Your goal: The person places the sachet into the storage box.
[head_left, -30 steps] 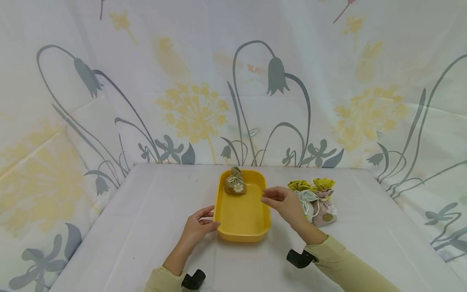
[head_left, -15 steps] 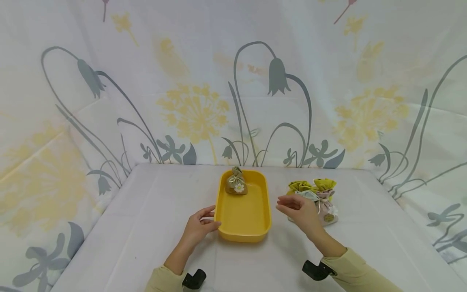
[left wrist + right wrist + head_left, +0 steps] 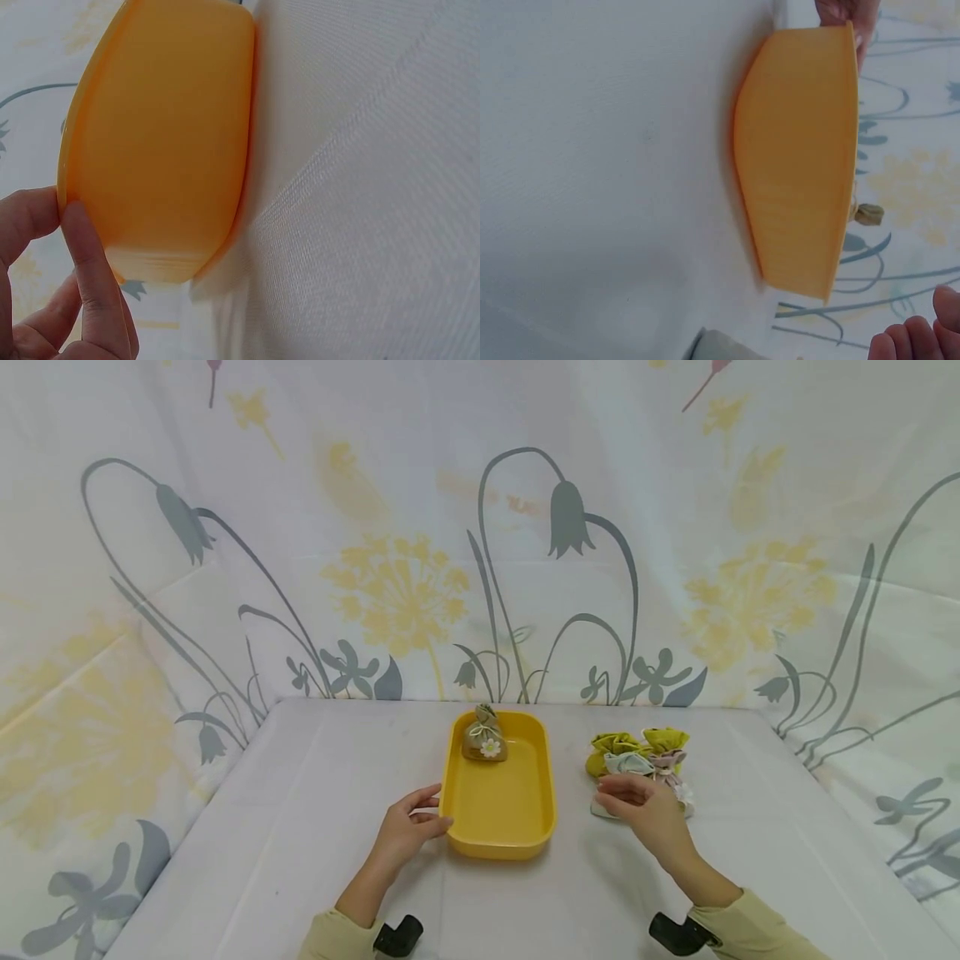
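A yellow plastic tub point(image 3: 498, 806) stands on the white table. At its far left corner sits a brown drawstring pouch point(image 3: 484, 739) with a white flower. My left hand point(image 3: 405, 827) pinches the tub's left rim; the left wrist view shows the fingers on the edge of the tub wall point(image 3: 161, 142). To the right of the tub, my right hand point(image 3: 652, 822) hovers in front of a group of pouches, with loosely bent fingers and nothing between them. That group has a pale blue pouch point(image 3: 628, 763), a pink pouch point(image 3: 670, 762) and yellow-green pouches point(image 3: 617, 743), partly hidden by the hand.
A white cloth covers the table point(image 3: 360, 743). Behind it hangs a white curtain point(image 3: 420, 485) printed with grey and yellow flowers. In the right wrist view, a pale pouch point(image 3: 724, 347) shows at the bottom edge.
My right hand has moved away from the tub's right rim, rightward and nearer to me, in front of the pouches. The left hand, the tub and the brown pouch have stayed put.
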A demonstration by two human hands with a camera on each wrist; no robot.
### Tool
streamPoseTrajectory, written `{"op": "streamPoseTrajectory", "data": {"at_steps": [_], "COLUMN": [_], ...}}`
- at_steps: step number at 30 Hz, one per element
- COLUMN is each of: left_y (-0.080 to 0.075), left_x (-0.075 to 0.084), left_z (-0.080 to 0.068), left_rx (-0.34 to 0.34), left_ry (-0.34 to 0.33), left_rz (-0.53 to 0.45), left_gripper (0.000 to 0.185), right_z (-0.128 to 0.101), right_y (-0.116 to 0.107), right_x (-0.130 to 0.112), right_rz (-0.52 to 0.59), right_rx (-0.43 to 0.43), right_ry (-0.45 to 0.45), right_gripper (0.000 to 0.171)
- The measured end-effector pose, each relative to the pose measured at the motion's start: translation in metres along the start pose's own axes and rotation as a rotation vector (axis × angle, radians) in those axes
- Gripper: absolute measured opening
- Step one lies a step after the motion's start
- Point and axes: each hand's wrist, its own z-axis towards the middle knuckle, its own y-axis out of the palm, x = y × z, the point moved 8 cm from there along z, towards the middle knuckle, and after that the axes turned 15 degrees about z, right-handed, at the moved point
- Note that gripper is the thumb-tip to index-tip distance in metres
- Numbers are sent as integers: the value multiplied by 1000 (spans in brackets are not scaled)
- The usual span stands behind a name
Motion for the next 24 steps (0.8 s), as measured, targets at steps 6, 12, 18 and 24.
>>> {"op": "streamPoseTrajectory", "data": {"at_steps": [6,12,18,24], "left_y": [2,2,1,0], "left_x": [-2,-3,-1,-2], "left_z": [1,2,3,2], "left_rx": [-5,-5,-5,2], "left_ry": [-6,1,-3,-11], "left_rz": [-10,-21,-26,-17], "left_gripper": [55,54,55,55], "right_z": [-5,-8,-8,-9], "right_y": [-14,-27,-40,-52], "right_x": [-1,-3,-3,1], "right_rz": [-49,-86,-112,-110], "right_rx": [36,60,92,133], "right_ry": [-24,-77,-110,-101], "right_gripper": [29,28,27,28]}}
